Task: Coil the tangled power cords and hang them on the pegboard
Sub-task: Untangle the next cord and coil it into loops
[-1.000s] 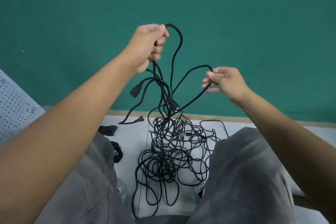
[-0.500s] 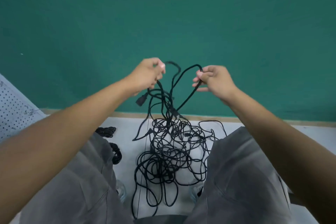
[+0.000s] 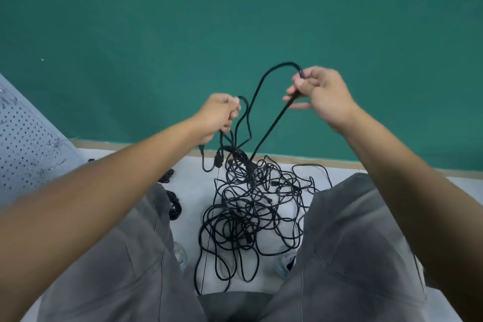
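At frame centre a limp, snag-prone tangle of thin black power cords (image 3: 251,206) is lifted by strands pinched in the left hand (image 3: 218,115) and right hand (image 3: 320,91), best gripped near a plug.

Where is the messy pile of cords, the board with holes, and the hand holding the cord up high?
tangled cords (image 3: 251,206), head view, middle of the pile on the floor.
pegboard (image 3: 23,144), head view, its perforated face.
right hand (image 3: 321,94), head view, back of the hand.
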Action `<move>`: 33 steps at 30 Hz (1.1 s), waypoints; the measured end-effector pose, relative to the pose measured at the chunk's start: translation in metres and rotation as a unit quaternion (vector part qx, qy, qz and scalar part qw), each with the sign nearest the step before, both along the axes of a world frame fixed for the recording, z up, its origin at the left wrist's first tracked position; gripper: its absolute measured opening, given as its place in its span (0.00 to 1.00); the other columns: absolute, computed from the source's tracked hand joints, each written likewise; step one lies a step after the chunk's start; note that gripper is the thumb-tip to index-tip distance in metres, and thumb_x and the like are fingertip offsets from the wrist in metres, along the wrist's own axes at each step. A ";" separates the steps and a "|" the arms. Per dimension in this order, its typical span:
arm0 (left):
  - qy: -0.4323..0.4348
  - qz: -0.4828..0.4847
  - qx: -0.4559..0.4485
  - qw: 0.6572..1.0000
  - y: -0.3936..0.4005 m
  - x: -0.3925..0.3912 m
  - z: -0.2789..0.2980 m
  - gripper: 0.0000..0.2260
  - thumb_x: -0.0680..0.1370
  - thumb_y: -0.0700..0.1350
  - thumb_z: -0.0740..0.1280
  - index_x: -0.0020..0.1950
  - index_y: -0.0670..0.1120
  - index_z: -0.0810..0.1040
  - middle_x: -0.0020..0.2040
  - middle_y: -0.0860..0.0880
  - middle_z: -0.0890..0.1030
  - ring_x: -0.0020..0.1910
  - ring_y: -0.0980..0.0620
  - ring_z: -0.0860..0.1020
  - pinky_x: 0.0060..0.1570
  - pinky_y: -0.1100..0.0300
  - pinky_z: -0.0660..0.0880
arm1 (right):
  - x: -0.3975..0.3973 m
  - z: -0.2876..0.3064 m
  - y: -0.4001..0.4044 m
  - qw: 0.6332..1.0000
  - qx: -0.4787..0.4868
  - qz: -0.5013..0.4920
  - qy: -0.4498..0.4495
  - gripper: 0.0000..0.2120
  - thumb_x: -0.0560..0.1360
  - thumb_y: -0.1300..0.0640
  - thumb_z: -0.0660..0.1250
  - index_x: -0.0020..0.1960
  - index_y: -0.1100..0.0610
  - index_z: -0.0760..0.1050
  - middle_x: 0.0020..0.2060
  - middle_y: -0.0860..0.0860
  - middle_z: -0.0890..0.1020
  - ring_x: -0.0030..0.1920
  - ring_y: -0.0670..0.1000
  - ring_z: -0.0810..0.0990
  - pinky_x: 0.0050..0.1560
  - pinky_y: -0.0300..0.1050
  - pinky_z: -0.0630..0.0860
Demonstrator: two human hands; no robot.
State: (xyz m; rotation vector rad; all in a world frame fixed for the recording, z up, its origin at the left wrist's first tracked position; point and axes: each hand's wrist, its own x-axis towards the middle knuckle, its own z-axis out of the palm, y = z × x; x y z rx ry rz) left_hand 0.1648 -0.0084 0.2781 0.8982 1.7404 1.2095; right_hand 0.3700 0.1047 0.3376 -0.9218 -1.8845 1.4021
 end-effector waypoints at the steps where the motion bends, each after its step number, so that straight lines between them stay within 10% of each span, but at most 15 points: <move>1: -0.023 0.021 -0.009 0.999 -0.004 0.000 -0.009 0.11 0.87 0.42 0.56 0.46 0.45 0.71 0.33 0.52 0.69 0.25 0.56 0.62 0.27 0.62 0.62 | -0.001 0.008 -0.001 1.000 0.013 -0.005 0.014 0.07 0.85 0.62 0.60 0.49 0.56 0.72 0.40 0.51 0.81 0.39 0.49 0.85 0.45 0.48 0.84; 9: -0.094 0.001 0.042 0.995 0.004 0.007 0.034 0.12 0.87 0.40 0.55 0.44 0.46 0.70 0.29 0.54 0.69 0.24 0.56 0.59 0.29 0.61 0.58 | -0.016 -0.004 -0.017 0.996 -0.040 -0.044 0.062 0.08 0.84 0.56 0.64 0.50 0.60 0.75 0.39 0.52 0.83 0.38 0.50 0.86 0.43 0.48 0.84; 13: -0.105 -0.014 0.063 0.992 0.004 0.009 0.051 0.13 0.87 0.42 0.56 0.44 0.46 0.70 0.29 0.54 0.69 0.25 0.56 0.58 0.28 0.62 0.57 | -0.022 -0.007 0.004 0.968 -0.205 -0.018 0.145 0.11 0.84 0.50 0.64 0.57 0.58 0.73 0.44 0.51 0.84 0.45 0.51 0.86 0.57 0.52 0.81; 16: -0.118 0.003 0.084 0.989 0.002 0.004 0.060 0.12 0.88 0.43 0.57 0.44 0.46 0.70 0.29 0.54 0.68 0.25 0.56 0.57 0.27 0.63 0.56 | -0.021 -0.032 0.000 0.966 -0.243 0.019 0.080 0.12 0.83 0.59 0.65 0.66 0.58 0.70 0.48 0.53 0.84 0.49 0.53 0.86 0.59 0.54 0.82; 25: 0.055 0.015 -0.037 0.998 -0.015 -0.016 -0.019 0.12 0.87 0.39 0.57 0.47 0.41 0.75 0.35 0.47 0.74 0.31 0.52 0.71 0.34 0.59 0.73 | -0.014 0.007 -0.002 0.993 -0.095 -0.016 0.075 0.07 0.85 0.67 0.57 0.60 0.64 0.71 0.46 0.56 0.83 0.38 0.50 0.87 0.43 0.44 0.84; 33: -0.068 0.045 -0.014 0.997 -0.022 -0.013 -0.026 0.12 0.87 0.38 0.57 0.45 0.43 0.73 0.35 0.47 0.73 0.29 0.52 0.70 0.35 0.59 0.77 | -0.018 0.055 0.006 0.998 0.010 -0.036 0.048 0.12 0.84 0.65 0.59 0.67 0.65 0.70 0.49 0.56 0.85 0.39 0.51 0.86 0.47 0.48 0.84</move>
